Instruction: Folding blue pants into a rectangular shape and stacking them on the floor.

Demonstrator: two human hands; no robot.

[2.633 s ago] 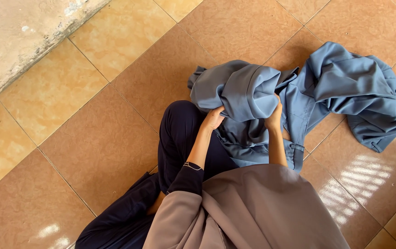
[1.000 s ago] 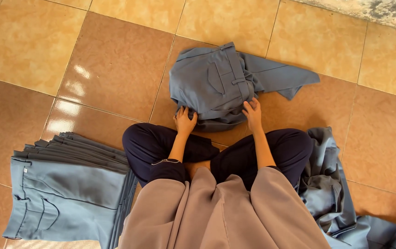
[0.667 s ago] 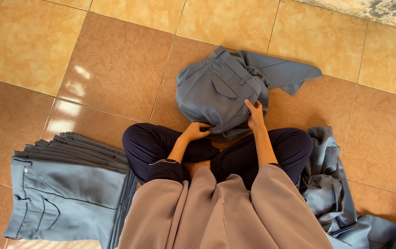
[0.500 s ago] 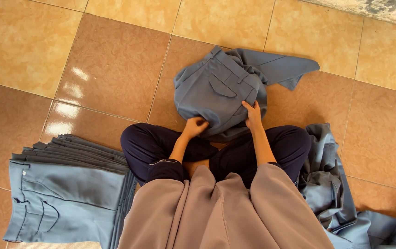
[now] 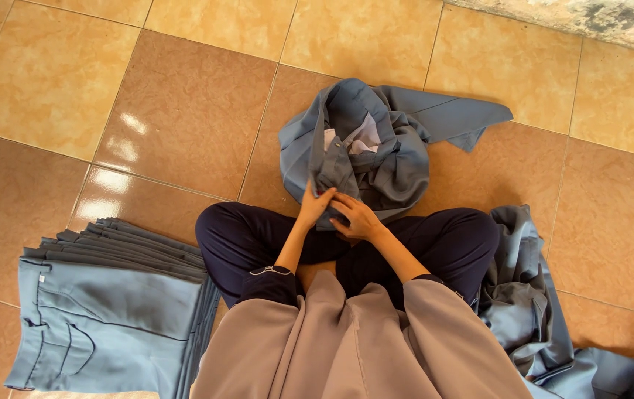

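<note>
A crumpled pair of blue-grey trousers (image 5: 383,144) lies on the tiled floor in front of my crossed legs, its white inner lining showing at the top. My left hand (image 5: 315,205) pinches the near edge of the cloth. Close beside it, my right hand (image 5: 356,216) also grips that near edge. Both hands meet at the waistband side nearest me. One trouser leg trails off to the right.
A neat stack of folded blue-grey trousers (image 5: 110,310) sits on the floor at my left. A loose heap of the same cloth (image 5: 531,310) lies at my right. A rough concrete edge (image 5: 590,18) runs along the top right.
The view swung from the right-hand heap to the floor ahead. The trousers went from lying flat and folded to bunched and opened up, and both hands drew together at the near edge.
</note>
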